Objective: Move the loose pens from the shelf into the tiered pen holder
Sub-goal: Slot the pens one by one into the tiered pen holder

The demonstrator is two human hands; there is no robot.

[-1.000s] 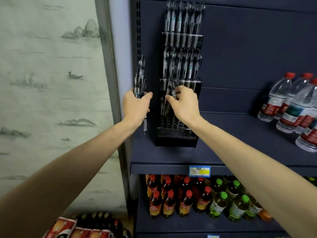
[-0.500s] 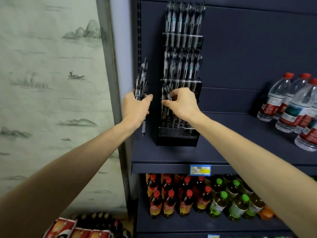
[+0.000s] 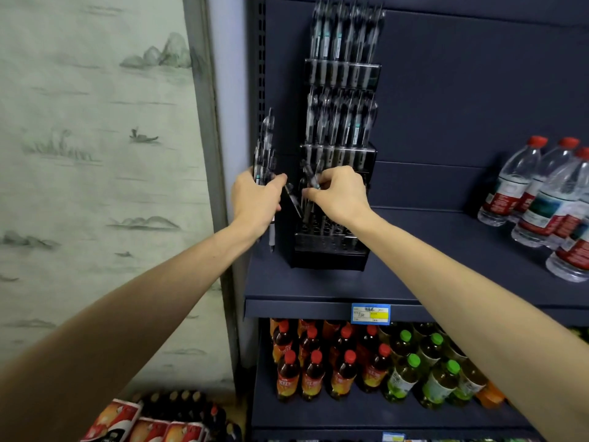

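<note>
A black tiered pen holder (image 3: 330,250) stands at the left end of the dark blue shelf (image 3: 414,282). Its two upper tiers are full of upright pens; the bottom tier has several open holes. My left hand (image 3: 255,202) grips a bundle of pens (image 3: 264,148) upright, just left of the holder, with one pen tip hanging below the fist. My right hand (image 3: 339,194) pinches a single pen (image 3: 310,177) at the bottom tier's left side, tilted, with its lower end among the holes.
Water bottles (image 3: 541,199) stand at the right of the same shelf. Below are red-capped and green-capped drink bottles (image 3: 366,362) and a price tag (image 3: 370,313). A painted wall panel (image 3: 95,154) is to the left. More bottles and packs (image 3: 153,422) sit on the floor.
My right hand has shifted left along the bottom tier, holding a pen at its left side. My left hand with the pen bundle has stayed nearly in place.
</note>
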